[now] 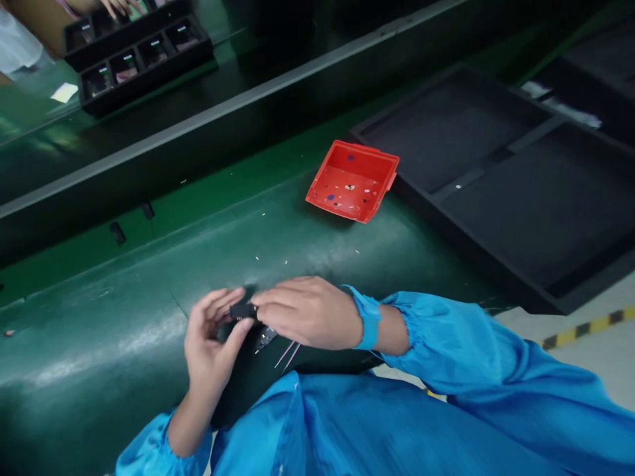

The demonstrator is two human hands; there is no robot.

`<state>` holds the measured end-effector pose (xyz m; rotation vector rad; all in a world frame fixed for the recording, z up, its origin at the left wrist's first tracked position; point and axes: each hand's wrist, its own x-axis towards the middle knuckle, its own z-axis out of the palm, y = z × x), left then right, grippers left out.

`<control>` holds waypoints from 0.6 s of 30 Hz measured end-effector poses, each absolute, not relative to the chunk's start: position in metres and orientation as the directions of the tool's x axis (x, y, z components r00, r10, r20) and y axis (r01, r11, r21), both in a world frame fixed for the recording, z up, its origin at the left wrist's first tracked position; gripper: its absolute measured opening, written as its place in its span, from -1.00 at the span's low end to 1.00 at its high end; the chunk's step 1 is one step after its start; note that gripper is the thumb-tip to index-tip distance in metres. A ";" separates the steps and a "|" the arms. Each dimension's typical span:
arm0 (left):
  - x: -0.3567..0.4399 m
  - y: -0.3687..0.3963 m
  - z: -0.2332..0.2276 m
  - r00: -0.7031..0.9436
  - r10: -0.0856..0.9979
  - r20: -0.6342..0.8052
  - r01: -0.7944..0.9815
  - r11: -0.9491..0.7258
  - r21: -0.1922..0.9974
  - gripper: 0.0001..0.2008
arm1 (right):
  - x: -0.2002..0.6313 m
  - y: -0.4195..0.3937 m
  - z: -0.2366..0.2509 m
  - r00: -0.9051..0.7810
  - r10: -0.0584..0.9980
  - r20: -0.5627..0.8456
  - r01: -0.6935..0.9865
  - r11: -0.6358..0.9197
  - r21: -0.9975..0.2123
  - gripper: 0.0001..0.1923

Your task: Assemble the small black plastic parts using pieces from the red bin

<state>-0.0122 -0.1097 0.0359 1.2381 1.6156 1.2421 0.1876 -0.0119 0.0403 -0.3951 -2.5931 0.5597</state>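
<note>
A small black part (242,311), block-shaped with tiny light marks, is between my two hands above the green bench mat. My left hand (211,344) is closed on its left end, thumb below and fingers curled behind. My right hand (310,314) has its fingertips closed at the part's right end; the palm is hidden. Two thin pinkish prongs, like tweezers (288,355), stick out from under my right hand. Below the fingers, a dark flat piece with bright specks (264,338), looking like a circuit board, is partly covered by my right hand.
A red bin (352,182) with small scraps stands beyond my right hand. Large black trays (496,152) fill the right side. White bits (256,258) dot the mat. Across a metal rail (223,109), another person's hand (116,6) is at black compartment trays (143,63).
</note>
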 end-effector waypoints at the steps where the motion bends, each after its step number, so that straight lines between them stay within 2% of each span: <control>1: -0.018 -0.120 0.035 -0.231 0.968 0.102 0.367 -0.010 0.930 -0.52 | 0.188 -0.013 0.041 -0.892 0.292 0.345 0.123 0.892 -0.435 -0.75; 3: -0.026 -0.136 0.031 -0.083 0.974 0.213 0.572 -0.128 0.810 -0.47 | 0.187 -0.014 0.041 -0.944 0.172 0.283 0.046 0.913 -0.405 -0.77; 4: -0.028 -0.141 0.028 0.011 0.977 0.212 0.650 -0.168 0.741 -0.50 | 0.186 -0.015 0.040 -0.958 0.145 0.248 0.038 0.920 -0.390 -0.79; 7: -0.027 -0.146 0.019 0.185 0.971 0.152 0.746 -0.239 0.622 -0.78 | 0.183 -0.017 0.038 -0.978 0.134 0.159 0.064 0.922 -0.382 -0.88; 8: -0.025 -0.145 0.016 0.204 0.966 0.158 0.742 -0.258 0.619 -0.85 | 0.182 -0.018 0.038 -0.982 0.135 0.135 0.072 0.917 -0.393 -0.91; 10: -0.024 -0.142 0.011 0.204 0.961 0.187 0.729 -0.276 0.627 -0.84 | 0.179 -0.021 0.036 -0.987 0.137 0.081 0.093 0.910 -0.404 -0.91; 14: -0.026 -0.140 0.005 0.146 0.962 0.229 0.763 -0.257 0.593 -0.81 | 0.171 -0.026 0.030 -0.975 0.220 0.000 0.202 0.895 -0.398 -0.88; 17: -0.029 -0.139 0.005 0.171 0.947 0.271 0.797 -0.294 0.527 -0.72 | 0.167 -0.023 0.026 -0.967 0.254 -0.009 0.227 0.848 -0.480 -0.93; 18: -0.029 -0.138 0.006 0.214 0.936 0.281 0.805 -0.332 0.491 -0.72 | 0.165 -0.020 0.025 -0.966 0.258 -0.016 0.229 0.824 -0.518 -0.89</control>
